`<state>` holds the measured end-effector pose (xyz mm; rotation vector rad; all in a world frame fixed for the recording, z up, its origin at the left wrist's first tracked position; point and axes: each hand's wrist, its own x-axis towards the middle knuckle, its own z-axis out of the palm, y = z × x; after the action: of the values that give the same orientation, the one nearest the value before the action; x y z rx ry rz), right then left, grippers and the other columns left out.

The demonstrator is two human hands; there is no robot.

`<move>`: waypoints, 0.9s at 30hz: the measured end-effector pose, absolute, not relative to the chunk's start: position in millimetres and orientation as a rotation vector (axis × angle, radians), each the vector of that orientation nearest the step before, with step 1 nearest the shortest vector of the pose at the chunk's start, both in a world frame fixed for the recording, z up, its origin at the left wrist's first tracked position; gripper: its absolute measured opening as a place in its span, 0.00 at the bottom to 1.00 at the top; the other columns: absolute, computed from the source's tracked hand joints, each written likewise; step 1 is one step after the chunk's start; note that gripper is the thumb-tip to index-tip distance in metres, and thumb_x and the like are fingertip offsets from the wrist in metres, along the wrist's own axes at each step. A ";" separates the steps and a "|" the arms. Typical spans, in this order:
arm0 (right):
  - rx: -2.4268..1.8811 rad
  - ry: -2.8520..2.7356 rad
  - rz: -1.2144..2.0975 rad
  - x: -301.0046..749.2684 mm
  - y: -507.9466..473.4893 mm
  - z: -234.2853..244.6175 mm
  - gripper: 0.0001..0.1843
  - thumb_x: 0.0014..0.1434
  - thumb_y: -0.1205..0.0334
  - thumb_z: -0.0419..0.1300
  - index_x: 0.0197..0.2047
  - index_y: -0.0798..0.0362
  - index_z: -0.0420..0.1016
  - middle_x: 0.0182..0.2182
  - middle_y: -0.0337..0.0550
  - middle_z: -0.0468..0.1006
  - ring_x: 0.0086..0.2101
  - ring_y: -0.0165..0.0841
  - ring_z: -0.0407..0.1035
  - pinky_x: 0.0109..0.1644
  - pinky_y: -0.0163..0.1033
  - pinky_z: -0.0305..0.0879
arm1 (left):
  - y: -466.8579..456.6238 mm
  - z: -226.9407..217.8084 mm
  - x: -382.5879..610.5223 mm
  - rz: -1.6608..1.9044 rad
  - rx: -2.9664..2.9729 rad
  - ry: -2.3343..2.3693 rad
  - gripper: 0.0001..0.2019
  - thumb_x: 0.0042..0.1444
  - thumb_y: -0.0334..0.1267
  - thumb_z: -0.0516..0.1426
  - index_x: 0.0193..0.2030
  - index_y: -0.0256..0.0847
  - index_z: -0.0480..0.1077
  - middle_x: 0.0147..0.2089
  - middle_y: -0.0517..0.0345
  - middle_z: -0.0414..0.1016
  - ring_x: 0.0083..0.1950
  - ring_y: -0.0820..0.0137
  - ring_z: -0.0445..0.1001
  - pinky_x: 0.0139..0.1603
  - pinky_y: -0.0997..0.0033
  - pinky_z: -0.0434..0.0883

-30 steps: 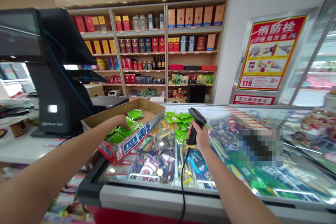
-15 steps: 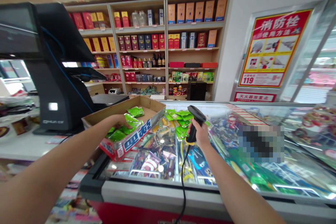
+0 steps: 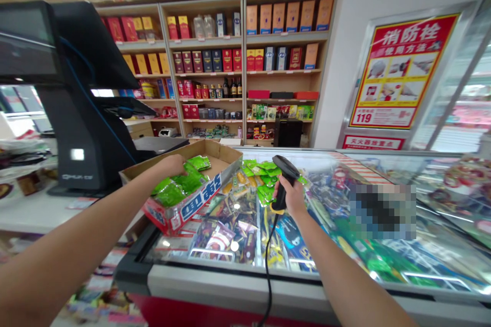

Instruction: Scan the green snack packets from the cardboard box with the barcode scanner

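Observation:
My left hand [image 3: 172, 165] is over the far-left part of a shallow cardboard box [image 3: 199, 203], close above several shiny green packets [image 3: 171, 194]. Its fingers are hidden behind the back of the hand. The box has a red, white and blue printed side and sits tilted at the end of a glass-topped chest freezer [image 3: 230, 278]. My right hand [image 3: 292, 196] is shut around the grip of a black handheld barcode scanner [image 3: 285, 176], whose black cable [image 3: 269, 276] hangs down past the freezer front.
The freezer holds colourful packaged goods under glass. A black point-of-sale terminal [image 3: 80, 112] stands on a white counter [image 3: 38, 214] to the left. Wooden shelves [image 3: 207, 41] of boxed goods and bottles stand behind, and a red-and-yellow poster [image 3: 402, 71] hangs to the right.
My left hand has shifted slightly left and up over the box, and the green packets lie a little differently. My right hand and the scanner have barely moved.

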<state>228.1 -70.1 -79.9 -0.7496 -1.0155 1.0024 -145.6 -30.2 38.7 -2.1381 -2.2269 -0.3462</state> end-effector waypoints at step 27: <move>-0.900 -1.392 1.240 227.2 -84.0 -74.8 0.16 0.49 0.50 0.64 0.27 0.55 0.70 0.17 0.38 0.72 0.14 0.30 0.66 0.18 0.35 0.65 | -38.1 -101.8 17.4 -3.054 -1.900 -1.780 0.19 0.40 0.44 0.62 0.37 0.40 0.62 0.29 0.59 0.74 0.31 0.64 0.77 0.25 0.65 0.76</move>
<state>227.2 -84.0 -74.8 -0.8997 -1.3924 1.2401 17.4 -38.1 -101.8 -1.8995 -1.7798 -3.0535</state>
